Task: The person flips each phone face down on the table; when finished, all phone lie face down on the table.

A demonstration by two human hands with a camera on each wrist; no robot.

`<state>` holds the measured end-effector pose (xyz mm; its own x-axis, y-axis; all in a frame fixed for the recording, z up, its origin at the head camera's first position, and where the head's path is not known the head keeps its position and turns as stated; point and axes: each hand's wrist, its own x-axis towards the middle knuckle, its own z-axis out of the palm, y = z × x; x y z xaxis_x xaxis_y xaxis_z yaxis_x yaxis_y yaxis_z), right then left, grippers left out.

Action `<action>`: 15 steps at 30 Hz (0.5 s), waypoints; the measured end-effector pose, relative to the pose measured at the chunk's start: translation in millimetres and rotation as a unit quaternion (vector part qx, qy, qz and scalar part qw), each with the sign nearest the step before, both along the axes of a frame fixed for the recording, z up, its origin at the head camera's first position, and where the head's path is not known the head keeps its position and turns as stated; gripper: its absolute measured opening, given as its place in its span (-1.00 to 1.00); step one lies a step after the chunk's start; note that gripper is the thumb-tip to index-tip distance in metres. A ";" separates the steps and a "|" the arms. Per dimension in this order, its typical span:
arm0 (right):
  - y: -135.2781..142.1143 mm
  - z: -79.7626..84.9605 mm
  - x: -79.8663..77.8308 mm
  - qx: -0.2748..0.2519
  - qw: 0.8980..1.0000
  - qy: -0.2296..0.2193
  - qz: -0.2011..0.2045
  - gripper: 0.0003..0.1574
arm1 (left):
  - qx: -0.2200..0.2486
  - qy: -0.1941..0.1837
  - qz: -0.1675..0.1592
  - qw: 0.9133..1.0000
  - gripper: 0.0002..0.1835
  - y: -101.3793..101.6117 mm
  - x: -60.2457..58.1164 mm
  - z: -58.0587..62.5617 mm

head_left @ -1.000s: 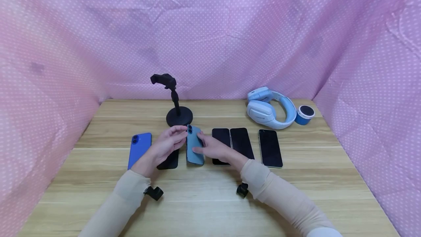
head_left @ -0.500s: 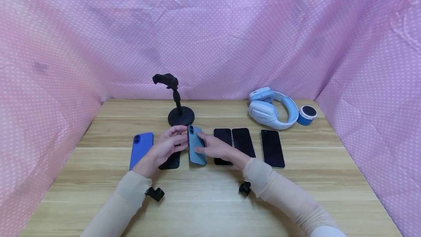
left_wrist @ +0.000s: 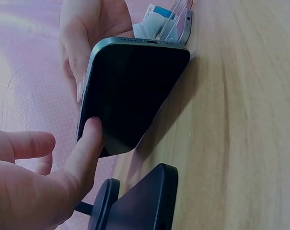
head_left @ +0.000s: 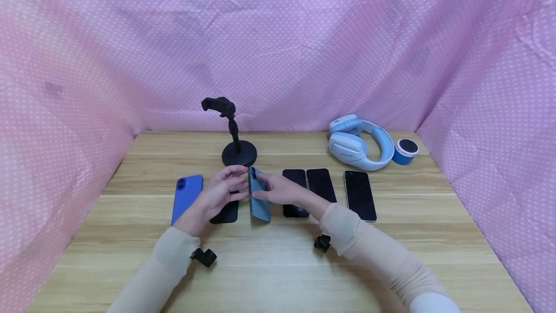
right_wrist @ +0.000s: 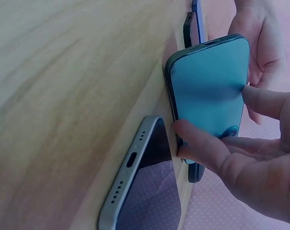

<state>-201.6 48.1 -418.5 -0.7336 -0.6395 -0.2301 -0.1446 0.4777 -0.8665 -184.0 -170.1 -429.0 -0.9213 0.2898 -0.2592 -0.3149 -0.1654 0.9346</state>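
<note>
A teal-backed smartphone (head_left: 260,208) stands tilted, nearly on its long edge, at mid-table. My right hand (head_left: 281,190) grips it from the back, fingers and thumb at its opposite long edges, as the right wrist view shows. My left hand (head_left: 219,193) is at the screen side with loosely bent fingers; in the left wrist view one fingertip (left_wrist: 93,127) touches the dark screen (left_wrist: 130,91). Below the left hand lies a black phone (head_left: 227,213), partly hidden. A blue phone (head_left: 187,197) lies back up to the left of that hand.
Behind the hands stands a black phone stand (head_left: 233,132) on a round base (head_left: 239,153). To the right lie several dark-screened phones, including one at the far right (head_left: 360,196). Light-blue headphones (head_left: 347,149) and a small blue speaker (head_left: 403,158) are at the back right.
The teal phone has turned more edge-on to the head view. My right hand has shifted slightly left with it; my left hand has stayed nearly in place.
</note>
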 end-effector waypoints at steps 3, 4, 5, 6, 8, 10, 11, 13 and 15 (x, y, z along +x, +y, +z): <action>-0.6 -0.2 0.3 -0.008 1.000 -0.006 -0.008 -0.11 | -0.002 0.004 -0.001 1.000 -0.62 0.0 0.2 0.3; -0.6 0.0 0.4 -0.011 1.000 -0.010 -0.011 -0.11 | -0.004 0.004 0.000 1.000 -0.63 0.2 0.1 0.5; -0.5 0.1 0.4 -0.016 1.000 -0.019 -0.015 -0.11 | -0.005 0.005 0.000 1.000 -0.65 0.5 -0.1 0.8; -0.2 0.2 0.5 -0.022 0.999 -0.032 -0.018 -0.11 | -0.007 0.006 -0.001 1.000 -0.67 0.8 -0.3 1.1; 0.4 0.9 0.8 -0.036 0.998 -0.052 -0.024 -0.10 | -0.010 0.007 -0.003 1.000 -0.67 1.5 -1.1 1.3; 1.2 1.0 0.2 -0.048 0.996 -0.070 -0.030 -0.10 | -0.012 0.006 0.000 1.000 -0.67 3.0 -1.9 1.7; 1.8 1.2 -0.1 -0.058 0.994 -0.082 -0.034 -0.10 | -0.012 0.005 0.001 1.000 -0.66 3.9 -2.4 1.8; 2.6 0.5 -1.1 -0.076 0.991 -0.102 -0.042 -0.12 | -0.011 0.004 0.002 1.000 -0.64 6.1 -3.4 1.9; 3.5 -1.0 -2.5 -0.100 0.986 -0.124 -0.048 -0.13 | -0.008 0.003 0.003 1.000 -0.63 9.0 -4.3 2.6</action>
<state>-204.1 51.6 -419.5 -0.7294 -0.6208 -0.2872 0.1216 0.2956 -0.9476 -188.3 -161.1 -426.4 -0.9249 0.2798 -0.2574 -0.3076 -0.1529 0.9391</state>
